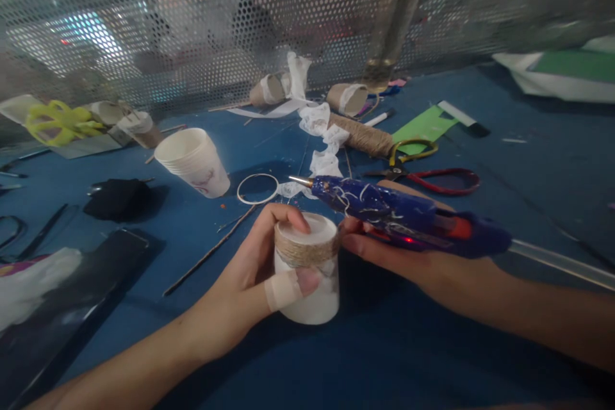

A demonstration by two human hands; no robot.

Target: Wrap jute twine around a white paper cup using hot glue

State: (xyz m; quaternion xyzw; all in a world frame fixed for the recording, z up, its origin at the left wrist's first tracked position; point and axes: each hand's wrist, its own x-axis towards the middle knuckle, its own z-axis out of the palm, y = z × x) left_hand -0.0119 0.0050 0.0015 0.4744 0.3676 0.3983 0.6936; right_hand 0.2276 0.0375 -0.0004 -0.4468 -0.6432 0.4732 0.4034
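Observation:
My left hand (259,269), with a bandage on its thumb, is closed round a white paper cup (312,301) that stands upside down. Tan twine (307,251) is wound about the cup's upper part, and my index fingertip presses on its flat top. In my right hand (413,262) is a blue hot glue gun (384,208), strung with dried glue threads. Its metal nozzle points left, above and behind the cup; a small red light glows on it, and a clear glue stick juts from its back. My right fingertips come close to the cup's right side; contact is unclear.
Behind the cup lie a white ring (258,189), white lace (327,160), a twine spool (362,134) and red-and-yellow-handled scissors (442,178). Stacked paper cups (195,163) and a thin stick (209,253) are to the left. A perforated metal panel (202,25) borders the blue table's back.

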